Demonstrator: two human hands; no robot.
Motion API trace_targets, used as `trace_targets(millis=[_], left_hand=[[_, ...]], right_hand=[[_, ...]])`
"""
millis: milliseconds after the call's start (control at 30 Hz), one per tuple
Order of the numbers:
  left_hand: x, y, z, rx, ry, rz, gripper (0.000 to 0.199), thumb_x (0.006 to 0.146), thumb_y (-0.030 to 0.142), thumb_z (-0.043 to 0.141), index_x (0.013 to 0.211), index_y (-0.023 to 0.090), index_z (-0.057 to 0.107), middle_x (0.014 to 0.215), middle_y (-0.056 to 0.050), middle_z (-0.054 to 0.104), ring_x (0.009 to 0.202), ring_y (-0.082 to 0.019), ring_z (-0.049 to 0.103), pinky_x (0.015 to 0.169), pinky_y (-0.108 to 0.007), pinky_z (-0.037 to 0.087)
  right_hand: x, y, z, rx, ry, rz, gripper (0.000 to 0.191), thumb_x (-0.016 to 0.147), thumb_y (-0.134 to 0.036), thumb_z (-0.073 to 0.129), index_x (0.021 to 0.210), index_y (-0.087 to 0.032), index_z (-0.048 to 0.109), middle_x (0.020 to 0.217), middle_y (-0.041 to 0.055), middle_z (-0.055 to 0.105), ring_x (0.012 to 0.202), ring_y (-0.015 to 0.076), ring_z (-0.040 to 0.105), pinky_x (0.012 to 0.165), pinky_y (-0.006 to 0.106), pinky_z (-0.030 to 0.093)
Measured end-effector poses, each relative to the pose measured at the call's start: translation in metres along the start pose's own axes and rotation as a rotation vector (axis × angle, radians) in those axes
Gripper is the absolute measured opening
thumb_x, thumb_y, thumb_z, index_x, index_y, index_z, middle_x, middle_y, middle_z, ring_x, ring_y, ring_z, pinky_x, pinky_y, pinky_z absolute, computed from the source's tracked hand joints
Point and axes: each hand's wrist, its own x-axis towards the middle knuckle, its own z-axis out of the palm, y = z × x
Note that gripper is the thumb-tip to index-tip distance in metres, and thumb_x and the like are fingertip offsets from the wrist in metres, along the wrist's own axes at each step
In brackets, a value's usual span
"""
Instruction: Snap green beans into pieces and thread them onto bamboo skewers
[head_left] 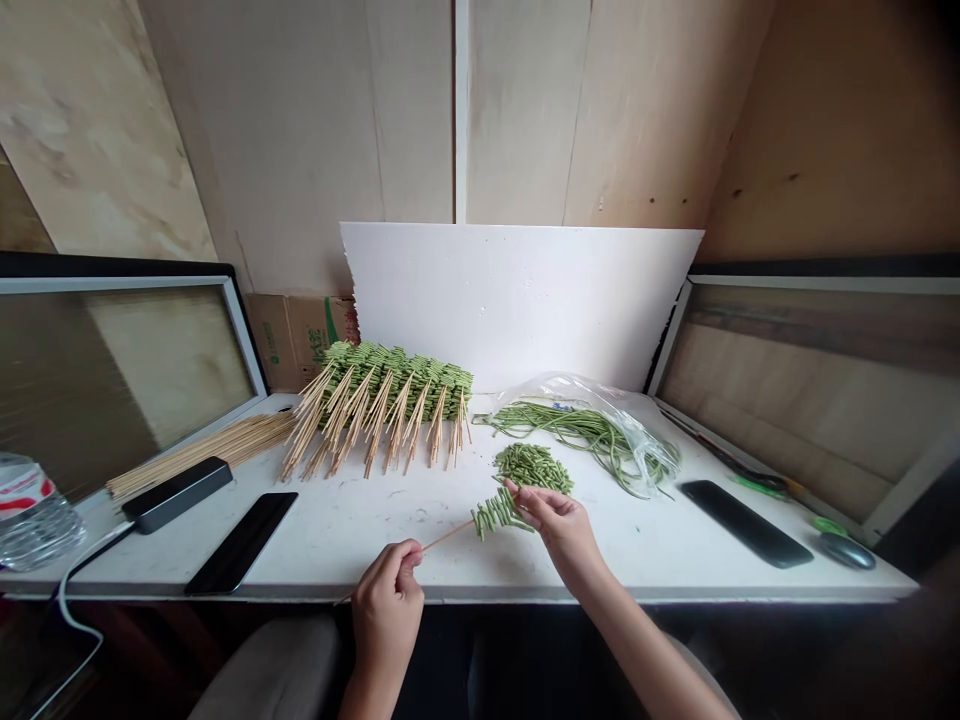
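Note:
My left hand (388, 595) is closed around the lower part of a thin bamboo skewer (448, 536), near the table's front edge. Short pieces of green long bean (495, 512) are threaded crosswise in a row on its far part. At the far end, my right hand (553, 520) pinches a cut bean piece between thumb and fingers; the fingers partly hide it. Just behind that hand lies a heap of loose cut bean pieces (534, 467). Back left, a stack of filled bean skewers (397, 385) has its bare sticks pointing toward me.
Whole long beans (577, 425) lie in a clear plastic bag (634, 440). Loose bamboo skewers (247, 437), a black box (180, 492) and a phone (241, 543) are left. A dark flat object (746, 522) and mouse (847, 550) lie right. A white board (525, 300) stands behind.

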Motion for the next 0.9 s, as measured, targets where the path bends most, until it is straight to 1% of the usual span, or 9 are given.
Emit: trace_targets(millis=[100, 333, 533, 633, 700, 800, 833, 900], left_hand=[[0.000, 0.001, -0.001, -0.005, 0.002, 0.009, 0.030, 0.089, 0.006, 0.046, 0.087, 0.021, 0.071, 0.079, -0.003, 0.078, 0.071, -0.019, 0.076, 0.068, -0.026, 0.059], [0.003, -0.001, -0.004, 0.001, -0.013, 0.033, 0.032, 0.086, 0.003, 0.044, 0.087, 0.021, 0.070, 0.078, -0.002, 0.077, 0.071, -0.018, 0.076, 0.066, -0.024, 0.058], [0.002, -0.001, -0.002, -0.012, -0.032, 0.032, 0.034, 0.084, 0.001, 0.044, 0.087, 0.021, 0.070, 0.077, -0.002, 0.077, 0.070, -0.018, 0.077, 0.064, -0.023, 0.057], [0.002, -0.001, -0.002, -0.019, -0.040, 0.031, 0.033, 0.085, 0.002, 0.044, 0.087, 0.021, 0.071, 0.078, -0.002, 0.077, 0.070, -0.018, 0.077, 0.065, -0.023, 0.057], [0.004, -0.001, -0.002, -0.025, -0.033, 0.026, 0.032, 0.086, 0.003, 0.045, 0.087, 0.021, 0.071, 0.077, -0.002, 0.077, 0.069, -0.018, 0.076, 0.065, -0.023, 0.057], [0.007, -0.002, -0.003, -0.034, -0.020, 0.016, 0.025, 0.091, 0.009, 0.049, 0.087, 0.021, 0.071, 0.077, -0.002, 0.077, 0.069, -0.018, 0.075, 0.066, -0.024, 0.057], [0.007, -0.003, -0.004, -0.035, -0.017, 0.011, 0.023, 0.093, 0.012, 0.050, 0.087, 0.021, 0.071, 0.077, -0.002, 0.077, 0.069, -0.018, 0.075, 0.067, -0.025, 0.056], [0.007, -0.006, -0.005, -0.026, -0.013, -0.007, 0.021, 0.094, 0.016, 0.052, 0.087, 0.021, 0.071, 0.077, -0.003, 0.077, 0.070, -0.019, 0.074, 0.067, -0.025, 0.056]], right_hand=[[0.000, 0.003, 0.000, -0.002, 0.010, -0.007, 0.033, 0.071, -0.048, 0.089, 0.086, -0.019, 0.081, 0.104, 0.0123, 0.082, 0.118, 0.0340, 0.071, 0.104, 0.047, 0.056], [0.000, 0.009, -0.001, 0.013, -0.004, 0.010, 0.032, 0.073, -0.048, 0.088, 0.085, -0.019, 0.082, 0.107, 0.0139, 0.081, 0.121, 0.0343, 0.069, 0.106, 0.049, 0.053], [-0.001, 0.010, 0.000, -0.023, -0.013, -0.016, 0.030, 0.072, -0.047, 0.089, 0.082, -0.019, 0.082, 0.096, 0.0115, 0.082, 0.114, 0.0332, 0.071, 0.098, 0.043, 0.056], [-0.003, 0.015, 0.001, -0.025, -0.013, -0.014, 0.031, 0.072, -0.048, 0.089, 0.075, -0.019, 0.080, 0.087, 0.0101, 0.081, 0.110, 0.0327, 0.072, 0.092, 0.041, 0.058], [-0.004, 0.017, 0.003, -0.023, -0.008, -0.002, 0.031, 0.072, -0.048, 0.089, 0.073, -0.019, 0.079, 0.086, 0.0096, 0.080, 0.106, 0.0314, 0.073, 0.090, 0.040, 0.059], [-0.003, 0.011, 0.004, -0.031, -0.014, 0.018, 0.034, 0.071, -0.050, 0.089, 0.082, -0.018, 0.081, 0.095, 0.0098, 0.080, 0.102, 0.0291, 0.073, 0.091, 0.041, 0.059], [-0.001, 0.007, 0.003, -0.047, -0.033, 0.018, 0.036, 0.073, -0.051, 0.087, 0.089, -0.019, 0.082, 0.101, 0.0102, 0.080, 0.104, 0.0293, 0.072, 0.093, 0.042, 0.059], [0.003, -0.003, -0.003, -0.134, -0.076, -0.021, 0.044, 0.081, -0.054, 0.080, 0.110, -0.022, 0.080, 0.112, 0.0108, 0.079, 0.110, 0.0308, 0.071, 0.093, 0.045, 0.059]])
